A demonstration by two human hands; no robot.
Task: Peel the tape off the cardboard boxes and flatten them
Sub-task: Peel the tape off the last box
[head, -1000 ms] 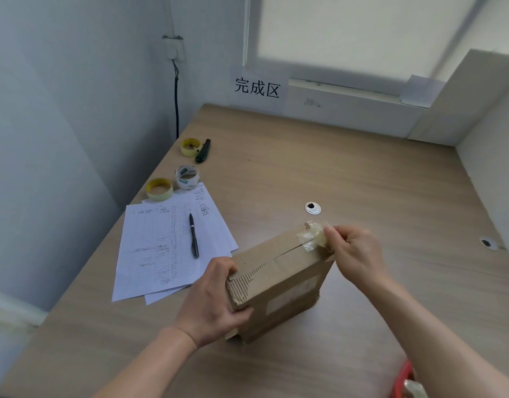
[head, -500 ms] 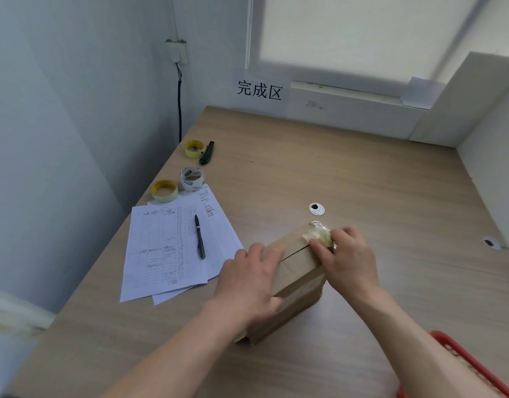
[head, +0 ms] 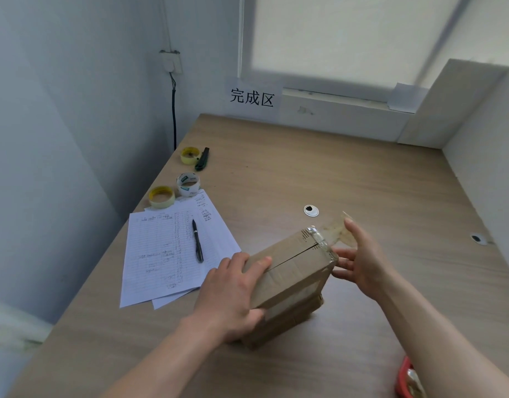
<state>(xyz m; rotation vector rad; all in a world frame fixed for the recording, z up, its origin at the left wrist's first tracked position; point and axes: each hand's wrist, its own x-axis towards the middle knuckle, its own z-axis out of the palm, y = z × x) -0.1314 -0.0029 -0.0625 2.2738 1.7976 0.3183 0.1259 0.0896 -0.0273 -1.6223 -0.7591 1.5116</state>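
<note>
Your left hand (head: 233, 300) grips the near end of the box (head: 287, 280), which stands tilted on the table (head: 362, 173) at lower centre of the frame; you clamp it there, I judge, so it stays put while the tape (head: 338, 235) is pulled the other way. Your right hand (head: 362, 262), just right of the box, has the peeled strip of clear tape against its raised thumb and forefinger while the lower fingers spread loosely toward the box's far end. Whether it truly pinches the strip or the strip only clings, you cannot tell from here. The tape is nearly see-through, so how much still runs along the seam is hard to make out. The box's underside is hidden, and a red thing (head: 405, 380) is cut off at the lower right edge.
</note>
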